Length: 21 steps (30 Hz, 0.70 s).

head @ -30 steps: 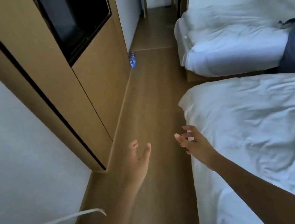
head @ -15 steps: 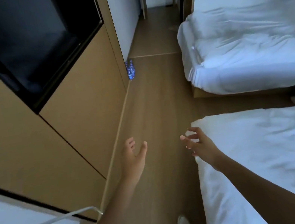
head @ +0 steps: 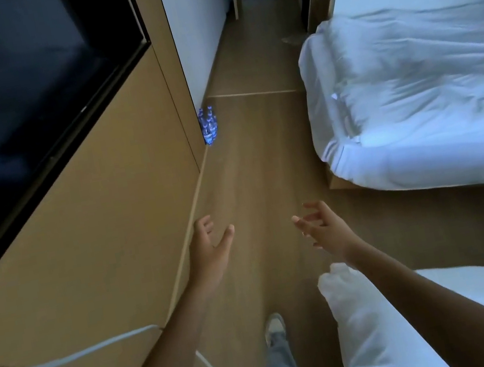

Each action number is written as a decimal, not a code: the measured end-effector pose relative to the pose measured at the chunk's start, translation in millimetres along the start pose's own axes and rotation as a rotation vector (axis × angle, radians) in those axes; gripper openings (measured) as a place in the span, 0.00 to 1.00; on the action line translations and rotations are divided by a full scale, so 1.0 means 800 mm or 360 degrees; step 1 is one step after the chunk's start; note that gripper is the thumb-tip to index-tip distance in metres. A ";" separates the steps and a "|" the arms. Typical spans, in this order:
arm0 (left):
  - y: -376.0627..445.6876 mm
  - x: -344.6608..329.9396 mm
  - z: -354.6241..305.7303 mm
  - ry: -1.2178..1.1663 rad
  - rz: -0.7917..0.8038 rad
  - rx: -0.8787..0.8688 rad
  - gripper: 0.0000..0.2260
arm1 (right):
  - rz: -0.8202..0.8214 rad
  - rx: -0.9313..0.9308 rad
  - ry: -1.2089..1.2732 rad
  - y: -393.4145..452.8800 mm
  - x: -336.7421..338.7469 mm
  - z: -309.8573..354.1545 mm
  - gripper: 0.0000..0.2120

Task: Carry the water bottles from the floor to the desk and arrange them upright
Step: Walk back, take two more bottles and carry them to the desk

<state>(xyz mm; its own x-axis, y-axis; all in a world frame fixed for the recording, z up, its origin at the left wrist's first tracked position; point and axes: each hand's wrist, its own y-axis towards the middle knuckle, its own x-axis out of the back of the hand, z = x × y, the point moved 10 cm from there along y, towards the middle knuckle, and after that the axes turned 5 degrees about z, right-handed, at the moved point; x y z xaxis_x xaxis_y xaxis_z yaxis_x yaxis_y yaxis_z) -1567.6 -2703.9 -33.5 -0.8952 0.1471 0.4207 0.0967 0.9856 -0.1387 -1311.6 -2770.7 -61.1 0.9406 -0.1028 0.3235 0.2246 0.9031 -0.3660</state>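
A cluster of several blue-labelled water bottles (head: 208, 126) stands upright on the wooden floor far ahead, against the corner of the wood wall panel. My left hand (head: 211, 248) is stretched out in front of me, fingers relaxed and holding nothing. My right hand (head: 322, 227) is also held out in the air with spread, loosely bent fingers, holding nothing. Both hands are well short of the bottles. No desk is in view.
A wood panel wall (head: 96, 225) with a dark TV screen (head: 7, 88) runs along the left. One white bed (head: 415, 107) lies ahead on the right, a second bed's corner (head: 374, 338) beside my right arm. A white cable (head: 71, 359) hangs at lower left. A corridor opens beyond.
I have walked forward along the aisle: the bottles are nearer, the near bed has slid back beside me, and my foot shows below. Both hands stay open.
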 end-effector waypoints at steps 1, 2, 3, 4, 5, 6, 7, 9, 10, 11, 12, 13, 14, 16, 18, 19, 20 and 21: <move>0.042 -0.001 -0.007 0.0002 -0.0011 0.0007 0.22 | -0.0011 -0.0014 -0.0011 0.038 0.009 0.011 0.28; 0.075 -0.001 -0.013 -0.0002 -0.0017 0.0019 0.23 | -0.0019 -0.0027 -0.0017 0.067 0.015 0.021 0.28; 0.116 -0.003 -0.021 -0.0014 -0.0017 0.0031 0.23 | -0.0028 -0.0034 -0.0014 0.102 0.023 0.034 0.28; 0.154 -0.005 -0.028 -0.0020 -0.0013 0.0040 0.23 | -0.0038 -0.0035 -0.0019 0.136 0.030 0.047 0.28; 0.190 -0.008 -0.036 -0.0022 -0.0012 0.0045 0.23 | -0.0046 -0.0031 -0.0019 0.169 0.037 0.060 0.28; 0.225 -0.012 -0.043 -0.0026 -0.0014 0.0050 0.23 | -0.0052 -0.0031 -0.0016 0.201 0.044 0.073 0.27; 0.252 -0.016 -0.051 -0.0024 -0.0013 0.0050 0.23 | -0.0054 -0.0028 -0.0016 0.227 0.050 0.085 0.27; 0.312 -0.030 -0.064 -0.0014 0.0006 0.0061 0.23 | -0.0042 -0.0030 -0.0026 0.287 0.061 0.104 0.27; 0.345 -0.040 -0.071 -0.0007 0.0017 0.0056 0.23 | -0.0040 -0.0031 -0.0026 0.320 0.068 0.111 0.27; 0.377 -0.050 -0.077 -0.0009 0.0024 0.0056 0.23 | -0.0032 -0.0038 -0.0021 0.352 0.076 0.117 0.27; 0.403 -0.059 -0.083 -0.0011 0.0026 0.0058 0.23 | -0.0029 -0.0046 -0.0022 0.378 0.082 0.123 0.27; 0.438 -0.070 -0.090 -0.0019 0.0029 0.0059 0.23 | -0.0024 -0.0047 -0.0027 0.415 0.092 0.130 0.27; 0.474 -0.081 -0.096 -0.0023 0.0031 0.0060 0.23 | -0.0022 -0.0041 -0.0044 0.451 0.102 0.137 0.27; 0.551 -0.104 -0.112 -0.0023 0.0015 0.0046 0.23 | -0.0028 -0.0007 -0.0053 0.531 0.126 0.154 0.27; 0.622 -0.123 -0.131 -0.0023 -0.0001 0.0034 0.22 | -0.0020 0.0029 -0.0016 0.606 0.147 0.173 0.28; 0.658 -0.133 -0.139 -0.0024 -0.0011 0.0053 0.22 | -0.0005 0.0032 -0.0012 0.646 0.159 0.183 0.28; 0.695 -0.143 -0.148 -0.0028 -0.0021 0.0072 0.22 | 0.0013 0.0033 -0.0021 0.686 0.170 0.195 0.29; 0.729 -0.152 -0.159 -0.0038 -0.0022 0.0079 0.22 | 0.0031 0.0035 -0.0028 0.722 0.180 0.209 0.29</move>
<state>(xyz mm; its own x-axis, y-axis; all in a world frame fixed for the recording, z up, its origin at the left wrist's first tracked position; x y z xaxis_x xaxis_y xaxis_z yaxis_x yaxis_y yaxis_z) -1347.2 -2136.5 -51.5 -0.9065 0.1307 0.4014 0.0631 0.9821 -0.1774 -1088.6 -2194.0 -80.2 0.9400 -0.0781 0.3322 0.2008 0.9137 -0.3534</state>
